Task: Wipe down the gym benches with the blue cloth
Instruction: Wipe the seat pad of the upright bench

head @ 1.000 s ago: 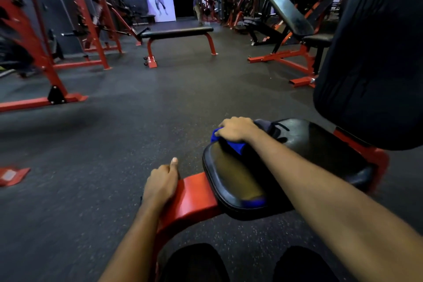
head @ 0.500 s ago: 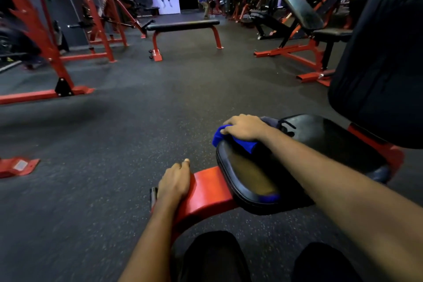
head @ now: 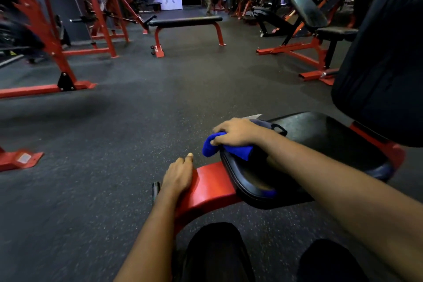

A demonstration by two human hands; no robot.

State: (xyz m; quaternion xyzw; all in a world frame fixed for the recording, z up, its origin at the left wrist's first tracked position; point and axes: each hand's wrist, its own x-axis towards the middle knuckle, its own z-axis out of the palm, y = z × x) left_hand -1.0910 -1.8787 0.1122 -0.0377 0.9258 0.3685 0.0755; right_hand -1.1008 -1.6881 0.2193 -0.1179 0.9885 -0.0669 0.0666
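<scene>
the right hand (head: 238, 133) has its fingers (head: 220, 129) curled tight on the blue cloth (head: 231, 150), a soft bunched rag on the front edge of the worktop's shiny black seat pad (head: 320, 135). the left hand (head: 178, 178) holds the smooth red metal frame (head: 210, 188), fingers bent over its side.

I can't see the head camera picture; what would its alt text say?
A person's right hand grips a blue cloth on the edge of a black bench seat, while the left hand holds the bench's red frame. Beyond lie dark gym floor, a flat bench and red racks.
</scene>
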